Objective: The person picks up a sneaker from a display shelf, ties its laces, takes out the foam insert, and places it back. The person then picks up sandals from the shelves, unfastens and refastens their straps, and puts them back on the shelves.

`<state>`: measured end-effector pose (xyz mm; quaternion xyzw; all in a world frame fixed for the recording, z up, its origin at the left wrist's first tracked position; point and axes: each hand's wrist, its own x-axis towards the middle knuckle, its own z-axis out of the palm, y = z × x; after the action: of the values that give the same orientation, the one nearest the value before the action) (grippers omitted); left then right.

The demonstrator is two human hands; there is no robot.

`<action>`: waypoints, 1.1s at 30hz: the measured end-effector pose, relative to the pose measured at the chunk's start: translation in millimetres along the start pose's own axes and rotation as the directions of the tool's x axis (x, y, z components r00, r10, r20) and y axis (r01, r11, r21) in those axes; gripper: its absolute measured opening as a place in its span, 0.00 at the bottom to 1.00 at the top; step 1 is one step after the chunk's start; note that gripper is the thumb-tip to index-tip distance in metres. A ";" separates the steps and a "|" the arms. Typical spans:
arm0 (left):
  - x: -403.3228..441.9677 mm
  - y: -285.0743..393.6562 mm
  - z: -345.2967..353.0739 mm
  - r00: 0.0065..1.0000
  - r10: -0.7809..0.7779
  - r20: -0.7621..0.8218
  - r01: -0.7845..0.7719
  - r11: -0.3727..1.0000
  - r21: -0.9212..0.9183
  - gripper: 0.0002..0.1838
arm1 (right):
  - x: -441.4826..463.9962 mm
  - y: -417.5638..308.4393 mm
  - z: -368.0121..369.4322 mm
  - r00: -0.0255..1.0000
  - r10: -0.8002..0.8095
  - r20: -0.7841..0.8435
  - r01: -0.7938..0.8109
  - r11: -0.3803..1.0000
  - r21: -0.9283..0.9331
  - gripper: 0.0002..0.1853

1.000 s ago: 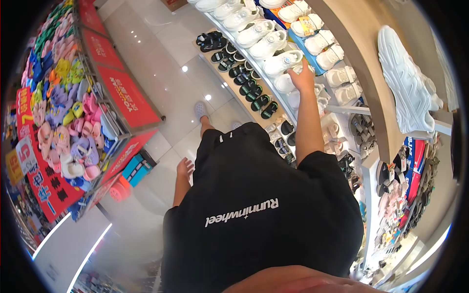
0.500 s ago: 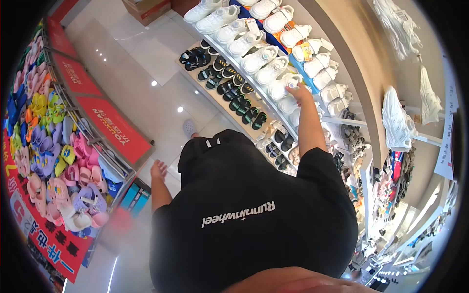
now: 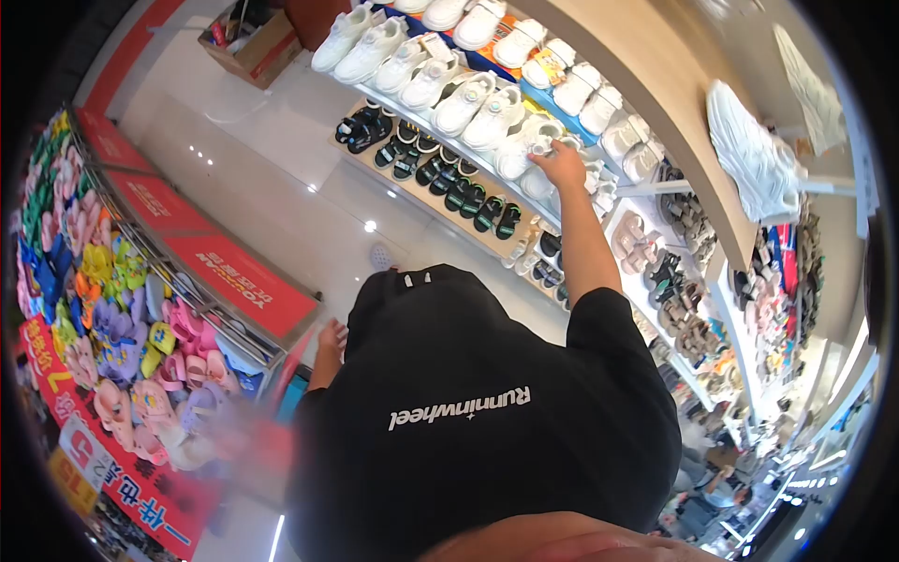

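My right hand (image 3: 563, 163) reaches out to a shelf of white sneakers, its thumb and fingers closed at the upper part of one white sneaker (image 3: 516, 153). That shoe stands in the row, with more white sneakers (image 3: 461, 105) beside it. Part of it is hidden by my fingers. Low at my side, my left hand (image 3: 331, 335) hangs with nothing in it, its fingers slightly apart. The nearest thing to it is a red-panelled display stand (image 3: 251, 284).
Dark sandals (image 3: 464, 199) line a lower shelf. Colourful clogs (image 3: 122, 342) fill the stand on the left. A cardboard box (image 3: 253, 47) sits on the tiled floor (image 3: 262, 150). A curved shelf edge (image 3: 674, 103) runs along the right, with a large white sneaker (image 3: 749, 155) beyond it.
The view has shifted, so the shelves appear further left. My right hand stays at the white sneaker. My left hand has come closer to my body.
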<state>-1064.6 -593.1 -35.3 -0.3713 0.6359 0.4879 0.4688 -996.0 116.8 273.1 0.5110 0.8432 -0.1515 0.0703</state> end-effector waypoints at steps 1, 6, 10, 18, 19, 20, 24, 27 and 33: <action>33.5 -24.6 -5.3 0.999 -0.030 0.039 0.027 0.998 0.057 0.34 | 0.8 7.6 6.6 0.998 -0.047 -0.043 0.049 0.998 0.039 0.42; -24.8 -5.5 6.0 1.000 0.014 0.026 -0.020 0.962 0.271 0.33 | 5.6 32.9 27.4 0.985 -0.141 -0.104 0.157 0.973 0.170 0.38; -66.4 29.1 16.8 0.995 0.095 0.007 -0.091 0.925 0.368 0.32 | -12.1 20.6 22.5 0.983 -0.119 -0.142 0.150 0.960 0.237 0.39; -127.9 86.1 71.3 0.988 0.152 -0.036 -0.123 0.897 0.425 0.29 | -140.9 25.3 110.8 0.939 -0.152 -0.307 0.304 0.783 0.543 0.33; -124.4 89.0 75.6 0.987 0.159 -0.023 -0.133 0.888 0.441 0.28 | -161.9 31.2 136.0 0.968 -0.144 -0.205 0.239 0.774 0.586 0.32; -119.7 90.8 79.2 0.987 0.163 -0.009 -0.141 0.877 0.460 0.28 | -182.4 45.8 183.6 0.944 -0.229 -0.236 0.318 0.823 0.470 0.31; -34.8 94.0 64.8 0.972 0.175 0.159 -0.230 0.855 0.465 0.27 | -269.0 130.3 307.5 0.926 -0.245 0.286 -0.003 0.754 0.657 0.28; -41.9 126.2 77.7 0.944 0.258 0.206 -0.329 0.769 0.548 0.28 | -316.8 183.1 319.4 0.411 0.423 0.807 -0.907 0.101 0.409 0.27; -57.4 226.6 82.9 0.952 0.107 0.287 -0.292 0.603 0.742 0.33 | -376.9 237.0 321.0 0.294 0.641 0.709 -0.735 -0.322 0.597 0.29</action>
<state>-1239.5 -455.6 74.4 -0.0042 0.7669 0.2520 0.5902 -622.0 -202.6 29.5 0.8291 0.0997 -0.5373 -0.1182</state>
